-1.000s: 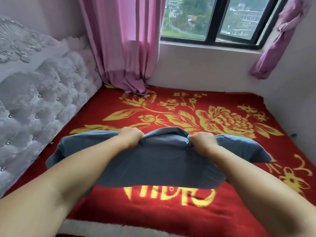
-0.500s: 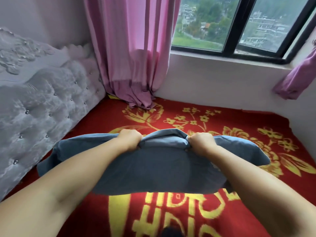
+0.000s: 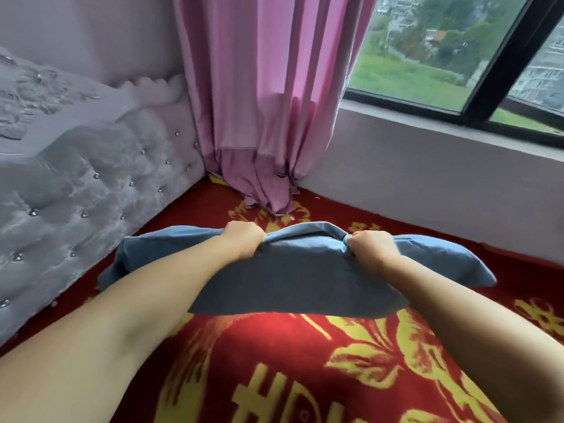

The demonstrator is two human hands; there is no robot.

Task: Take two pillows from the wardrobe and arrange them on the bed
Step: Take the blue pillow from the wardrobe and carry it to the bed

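A flat grey-blue pillow is held out in front of me, above the bed with its red cover and yellow flower pattern. My left hand grips the pillow's far edge left of centre. My right hand grips the same edge right of centre, bunching the cloth between the two fists. The pillow's left corner is close to the headboard. Only one pillow is in view.
A grey tufted headboard runs along the left. A pink curtain hangs into the far corner and pools on the bed. A white wall under a black-framed window bounds the far side.
I have leaned forward over the bed; the pillow, still gripped in both hands, has been carried toward the far corner by the curtain and headboard.
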